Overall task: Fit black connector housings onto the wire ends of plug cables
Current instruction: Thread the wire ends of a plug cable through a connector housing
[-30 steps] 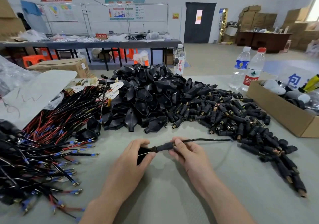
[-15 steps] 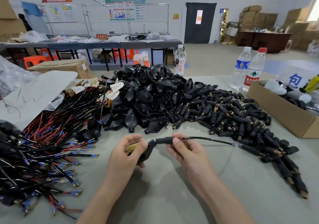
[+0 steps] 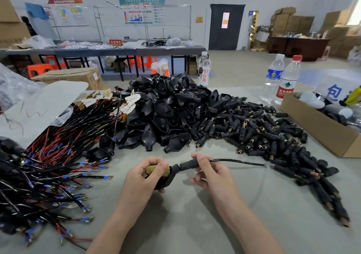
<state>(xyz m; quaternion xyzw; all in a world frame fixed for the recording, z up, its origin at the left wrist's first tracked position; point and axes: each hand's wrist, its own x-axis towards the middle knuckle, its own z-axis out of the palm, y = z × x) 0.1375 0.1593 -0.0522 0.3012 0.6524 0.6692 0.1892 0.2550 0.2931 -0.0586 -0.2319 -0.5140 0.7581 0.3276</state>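
My left hand [image 3: 145,175] grips a black connector housing [image 3: 168,176] at its wide end, with a brass plate showing between the fingers. My right hand [image 3: 210,172] pinches the black sleeve [image 3: 188,164] of a plug cable just right of the housing's narrow neck. The thin cable [image 3: 238,162] trails right over the table and ends in a blue-tipped wire end [image 3: 264,165]. Both hands hover just above the grey table, near its front.
A big heap of black housings [image 3: 166,109] lies behind the hands. Small black barrel connectors [image 3: 263,136] spread to the right. Red and black wired cables [image 3: 48,165] cover the left. An open cardboard box [image 3: 320,128] and two water bottles [image 3: 281,79] stand at the right.
The housing has tilted up so its neck points to the upper right. My hands have risen a little, and the cable's free end has drawn in toward them.
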